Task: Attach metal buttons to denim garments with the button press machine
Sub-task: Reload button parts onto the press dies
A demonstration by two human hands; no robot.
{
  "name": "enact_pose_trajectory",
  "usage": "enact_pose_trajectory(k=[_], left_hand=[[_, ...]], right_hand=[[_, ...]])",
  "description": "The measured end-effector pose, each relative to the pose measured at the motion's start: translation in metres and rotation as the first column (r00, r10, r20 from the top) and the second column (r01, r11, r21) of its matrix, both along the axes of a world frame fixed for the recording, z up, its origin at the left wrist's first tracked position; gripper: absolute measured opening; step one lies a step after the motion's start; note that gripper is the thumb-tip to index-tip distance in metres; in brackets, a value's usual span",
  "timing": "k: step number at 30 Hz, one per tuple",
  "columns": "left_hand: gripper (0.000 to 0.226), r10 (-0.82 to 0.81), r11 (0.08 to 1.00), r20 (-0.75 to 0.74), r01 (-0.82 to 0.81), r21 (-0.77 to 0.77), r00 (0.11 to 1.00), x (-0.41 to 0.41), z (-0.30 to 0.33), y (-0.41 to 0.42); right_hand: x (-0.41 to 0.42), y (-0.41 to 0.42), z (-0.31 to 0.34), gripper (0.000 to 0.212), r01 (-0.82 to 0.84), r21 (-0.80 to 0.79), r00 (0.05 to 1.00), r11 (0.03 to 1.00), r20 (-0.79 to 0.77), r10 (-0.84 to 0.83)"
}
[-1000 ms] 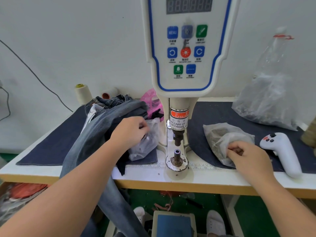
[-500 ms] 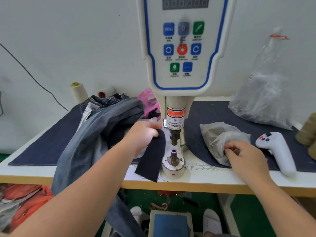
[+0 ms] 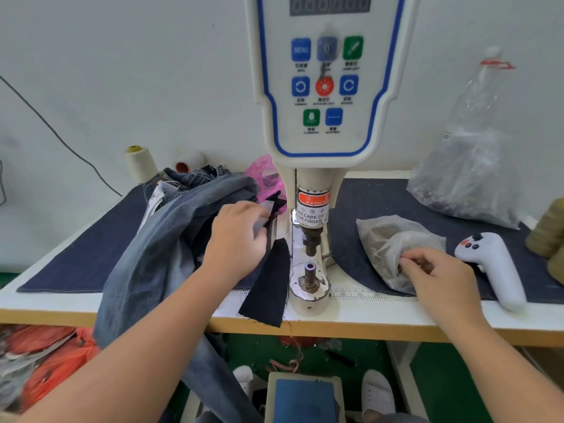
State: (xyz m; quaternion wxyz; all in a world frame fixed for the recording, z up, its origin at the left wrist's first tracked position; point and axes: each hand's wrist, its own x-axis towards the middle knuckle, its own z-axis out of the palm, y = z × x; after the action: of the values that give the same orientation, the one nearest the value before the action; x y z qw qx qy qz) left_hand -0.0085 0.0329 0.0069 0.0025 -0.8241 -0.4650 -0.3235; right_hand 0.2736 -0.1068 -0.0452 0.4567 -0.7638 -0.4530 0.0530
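Left hand: the left hand (image 3: 236,236) reaches in from the lower left with the forearm angled up toward the machine, back of the hand upward. Its fingers are curled round a dark denim scrap (image 3: 268,285) and a bit of clear plastic at the fingertips; the scrap hangs down from the hand, its lower end at the front edge of the table (image 3: 396,319).

Right hand: the right hand (image 3: 436,276) comes in from the lower right, wrist low, fingers bent. Thumb and fingertips pinch a small metal button (image 3: 400,268) at the mouth of a clear bag of buttons (image 3: 393,239) that lies on the dark cloth mat.

Machine: the button press machine (image 3: 317,117) stands at the middle of the table. Its lower die post (image 3: 310,271) is bare, just right of the hanging scrap, with the upper punch above it and apart from it.

Garments: a heap of blue jeans (image 3: 171,233) lies left of the machine under the left forearm, one leg spilling over the table's front edge.

Other things: a white handheld controller (image 3: 494,267) lies right of the button bag; a larger clear bag (image 3: 470,166) leans at the back right; a cream thread cone (image 3: 139,161) stands at the back left.
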Motion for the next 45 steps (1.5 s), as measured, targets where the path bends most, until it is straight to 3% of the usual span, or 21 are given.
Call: enact_pose_trajectory(k=[2, 4, 5, 7, 10, 13, 19, 26, 28, 31, 37, 41, 45], left_hand=[[0.031, 0.093, 0.995, 0.084, -0.094, 0.015, 0.992, -0.007, -0.005, 0.003], [0.023, 0.134, 0.983, 0.190, -0.106, -0.149, 0.973, -0.014, -0.006, 0.003], [0.021, 0.137, 0.968, 0.156, -0.098, -0.231, 0.978, -0.018, -0.008, 0.004], [0.024, 0.094, 0.946, -0.090, -0.117, -0.302, 0.992, -0.024, -0.011, 0.005], [0.026, 0.048, 0.957, -0.333, -0.138, -0.253, 0.942, -0.025, -0.011, 0.007], [0.017, 0.066, 0.954, -0.420, -0.180, -0.239, 0.905, -0.021, -0.005, 0.011], [0.018, -0.025, 0.893, -0.543, -0.225, -0.389, 0.839, -0.021, 0.012, 0.026], [0.024, 0.024, 0.959, -0.756, -0.228, -0.167, 0.654, -0.022, 0.014, 0.027], [0.024, 0.056, 0.966, -0.764, -0.228, -0.121, 0.643, -0.024, 0.012, 0.029], [0.025, 0.088, 0.966, -0.713, -0.235, -0.110, 0.696, -0.030, 0.007, 0.036], [0.036, 0.003, 0.915, -0.560, -0.228, -0.333, 0.828, -0.027, 0.005, 0.039], [0.038, -0.011, 0.943, -0.615, -0.197, -0.269, 0.789, -0.017, -0.001, 0.033], [0.027, -0.040, 0.925, -0.611, -0.202, -0.321, 0.791, -0.015, -0.001, 0.030]], right_hand=[[0.001, -0.001, 0.000, 0.010, -0.001, 0.038, 1.000, 0.999, 0.005, 0.001], [0.000, -0.001, 0.000, 0.009, 0.005, 0.058, 0.999, 0.998, 0.044, -0.008], [0.000, -0.001, 0.000, 0.009, 0.010, 0.056, 0.998, 0.998, 0.066, -0.014], [0.000, 0.000, -0.001, 0.010, 0.022, 0.043, 0.996, 0.999, 0.090, -0.026], [0.001, 0.000, -0.002, 0.010, 0.032, 0.020, 0.996, 0.999, 0.080, -0.034], [0.001, 0.001, -0.003, 0.010, 0.036, -0.002, 0.998, 0.999, 0.054, -0.036], [0.000, 0.000, -0.003, 0.010, 0.036, -0.017, 0.996, 0.999, 0.078, -0.034], [-0.001, 0.000, -0.001, 0.011, 0.034, -0.020, 0.992, 0.999, 0.123, -0.031], [-0.001, 0.000, -0.001, 0.012, 0.035, -0.026, 0.991, 0.999, 0.128, -0.031], [-0.002, -0.001, -0.001, 0.012, 0.035, -0.033, 0.990, 0.999, 0.135, -0.030], [-0.001, 0.000, -0.002, 0.014, 0.038, -0.030, 0.991, 0.999, 0.127, -0.033], [-0.001, 0.000, -0.002, 0.014, 0.034, -0.035, 0.990, 0.999, 0.135, -0.029], [-0.003, -0.001, -0.001, 0.016, 0.037, -0.041, 0.991, 0.998, 0.128, -0.032]])
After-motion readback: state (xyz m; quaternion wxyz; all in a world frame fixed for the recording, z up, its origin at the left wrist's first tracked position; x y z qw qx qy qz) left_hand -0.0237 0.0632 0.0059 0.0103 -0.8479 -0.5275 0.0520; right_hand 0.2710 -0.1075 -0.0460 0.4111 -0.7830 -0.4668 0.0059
